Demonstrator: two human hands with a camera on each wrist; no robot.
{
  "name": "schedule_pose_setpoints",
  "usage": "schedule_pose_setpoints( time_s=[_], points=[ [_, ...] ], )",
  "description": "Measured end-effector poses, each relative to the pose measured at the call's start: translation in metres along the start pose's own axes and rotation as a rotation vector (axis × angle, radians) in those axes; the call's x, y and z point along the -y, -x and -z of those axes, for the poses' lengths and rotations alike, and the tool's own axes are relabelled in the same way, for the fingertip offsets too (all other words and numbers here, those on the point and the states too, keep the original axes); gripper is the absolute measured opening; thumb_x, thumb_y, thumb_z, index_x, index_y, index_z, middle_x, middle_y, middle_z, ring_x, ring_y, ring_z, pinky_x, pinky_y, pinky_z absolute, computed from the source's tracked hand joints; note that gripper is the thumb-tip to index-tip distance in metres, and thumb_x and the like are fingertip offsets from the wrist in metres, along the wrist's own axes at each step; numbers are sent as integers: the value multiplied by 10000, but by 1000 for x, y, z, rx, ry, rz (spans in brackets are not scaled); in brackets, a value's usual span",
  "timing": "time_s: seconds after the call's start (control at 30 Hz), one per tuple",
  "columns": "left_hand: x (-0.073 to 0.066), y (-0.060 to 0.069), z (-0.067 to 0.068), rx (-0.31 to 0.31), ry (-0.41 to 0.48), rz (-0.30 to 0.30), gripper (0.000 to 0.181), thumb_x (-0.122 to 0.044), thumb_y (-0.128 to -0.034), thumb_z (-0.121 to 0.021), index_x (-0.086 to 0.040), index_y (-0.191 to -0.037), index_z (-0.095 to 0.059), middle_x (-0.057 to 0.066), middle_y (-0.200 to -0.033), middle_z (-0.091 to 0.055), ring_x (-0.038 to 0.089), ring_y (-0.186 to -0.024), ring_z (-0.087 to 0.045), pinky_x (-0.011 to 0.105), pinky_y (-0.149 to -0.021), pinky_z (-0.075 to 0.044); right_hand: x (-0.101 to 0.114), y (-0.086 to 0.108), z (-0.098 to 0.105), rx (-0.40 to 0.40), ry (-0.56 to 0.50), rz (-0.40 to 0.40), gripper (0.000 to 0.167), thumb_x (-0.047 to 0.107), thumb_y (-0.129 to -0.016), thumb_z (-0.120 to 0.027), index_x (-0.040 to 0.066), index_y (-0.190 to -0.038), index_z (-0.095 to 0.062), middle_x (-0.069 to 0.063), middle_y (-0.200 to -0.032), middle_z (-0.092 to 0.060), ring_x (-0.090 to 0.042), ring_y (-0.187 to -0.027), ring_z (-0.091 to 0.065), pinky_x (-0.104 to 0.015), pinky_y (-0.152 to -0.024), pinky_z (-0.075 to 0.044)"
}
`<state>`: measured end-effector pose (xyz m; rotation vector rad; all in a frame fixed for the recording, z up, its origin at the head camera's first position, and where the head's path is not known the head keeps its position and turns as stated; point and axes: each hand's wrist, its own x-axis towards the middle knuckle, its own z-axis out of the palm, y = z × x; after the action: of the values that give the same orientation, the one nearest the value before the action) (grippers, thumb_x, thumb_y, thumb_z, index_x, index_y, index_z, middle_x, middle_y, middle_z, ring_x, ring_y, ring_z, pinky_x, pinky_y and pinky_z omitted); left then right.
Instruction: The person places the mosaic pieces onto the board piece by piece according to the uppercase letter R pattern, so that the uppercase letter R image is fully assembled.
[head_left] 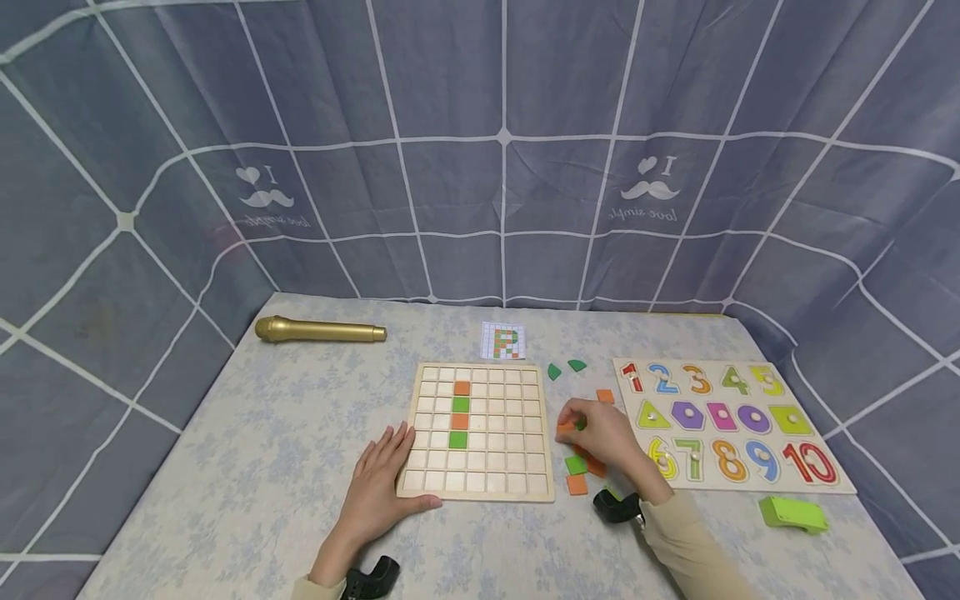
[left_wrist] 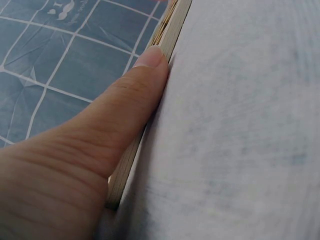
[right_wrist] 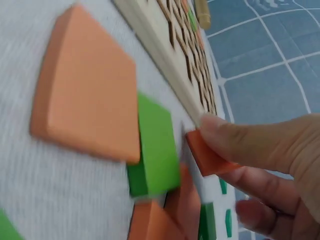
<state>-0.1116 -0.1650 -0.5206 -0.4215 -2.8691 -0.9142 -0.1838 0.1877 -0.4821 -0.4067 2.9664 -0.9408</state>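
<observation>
Left grip (head_left: 375,483), lower centre, lies spread against the grid board (head_left: 517,442); right grip (head_left: 603,431) pinches an orange tile (right_wrist: 205,158): likely picking, next calling for cell alignment

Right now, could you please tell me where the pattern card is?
In the head view, the pattern card lies just beyond the gridded board, left of two dark green pieces.

From the head, we look forward and down across the tabletop (head_left: 225,467) to the far curtain (head_left: 562,75), set well back. From the left wrist, tilted, we sit close against the left hand (left_wrist: 75,155), facing along the near edge of the board (head_left: 497,442). From the right wrist, also tilted, we look low over the tiles (right_wrist: 92,87), very near, facing far and left. All three views share the board.
</observation>
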Motion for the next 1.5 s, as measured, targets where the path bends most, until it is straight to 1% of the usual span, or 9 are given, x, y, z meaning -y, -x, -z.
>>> schedule_pose_setpoints(
  time_s=[0.13, 0.23, 0.37, 0.53, 0.63, 0.8, 1.03, 1.33, 1.5],
  points=[
    [0, 0, 0, -9, -4, -7, 1122, -655, -632, -749, -22, -1466, -346, 135, -1512, -293, 340, -1397, -191, 506, -1109, -113, 12, 3, -4, -79, -41, -15, 162, 206, -742, -830, 225, -781, -674, 132, -649, -556, -97, -480, -438, -274, -461, -365],
    [0, 1, -1, -18, -16, -11, 1114, -657, -635, -744, -16, -1460, -356, 142, -1505, -306, 350, -1390, -207, 516, -1103, -126, 26, 2, -10, -112, -108, 20, 157, 193, -732, -836, 202, -814, -703, 131, -680, -584, -99, -501, -428, -266, -454, -354],
    [0, 0, 0, -8, -29, -1, 1111, -666, -649, -730, -25, -1468, -339, 136, -1511, -297, 340, -1396, -197, 515, -1106, -123, 46, -2, -23, -107, -161, 101, 143, 195, -735, -833, 210, -819, -718, 143, -718, -589, -86, -511, -392, -256, -463, -340],
    [0, -1, 1, 6, -33, 9, 1112, -670, -653, -727, -30, -1472, -333, 133, -1514, -291, 336, -1399, -188, 514, -1110, -120, 70, -6, -42, -56, -187, 198, 149, 216, -758, -819, 235, -746, -672, 158, -693, -558, -58, -488, -389, -241, -448, -349],
    [-1, -1, 1, 3, -31, 8, 1111, -661, -651, -735, -24, -1469, -338, 139, -1511, -296, 344, -1396, -196, 521, -1107, -126, 84, -8, -53, -34, -173, 232, 160, 238, -748, -826, 240, -719, -668, 167, -662, -552, -33, -504, -422, -230, -471, -371],
    [-1, 0, 1, 0, -23, 5, 1104, -656, -653, -737, -21, -1466, -344, 146, -1507, -302, 353, -1392, -201, 534, -1099, -136, 100, -10, -68, -2, -144, 234, 165, 272, -710, -849, 251, -691, -686, 195, -619, -550, 16, -545, -482, -210, -513, -397],
    [0, 0, 1, 13, 4, 17, 1111, -663, -651, -735, -55, -1482, -319, 106, -1528, -263, 313, -1409, -165, 507, -1114, -103, 109, -17, -81, 42, -111, 241, 175, 320, -715, -841, 259, -677, -681, 208, -622, -566, 32, -570, -492, -191, -525, -397],
    [0, 0, 1, 9, 12, 15, 1105, -656, -654, -740, -51, -1480, -326, 109, -1526, -267, 312, -1408, -170, 503, -1114, -102, 109, -17, -85, 26, -2, 267, 173, 356, -709, -835, 243, -659, -714, 170, -657, -586, -25, -637, -495, -189, -541, -403],
    [-1, -1, 2, 8, 14, 13, 1103, -651, -653, -744, -48, -1478, -329, 113, -1524, -270, 316, -1407, -173, 505, -1113, -103, 110, -16, -85, -30, 87, 312, 217, 373, -696, -839, 247, -629, -676, 166, -603, -555, -36, -610, -494, -188, -521, -393]
  ],
)
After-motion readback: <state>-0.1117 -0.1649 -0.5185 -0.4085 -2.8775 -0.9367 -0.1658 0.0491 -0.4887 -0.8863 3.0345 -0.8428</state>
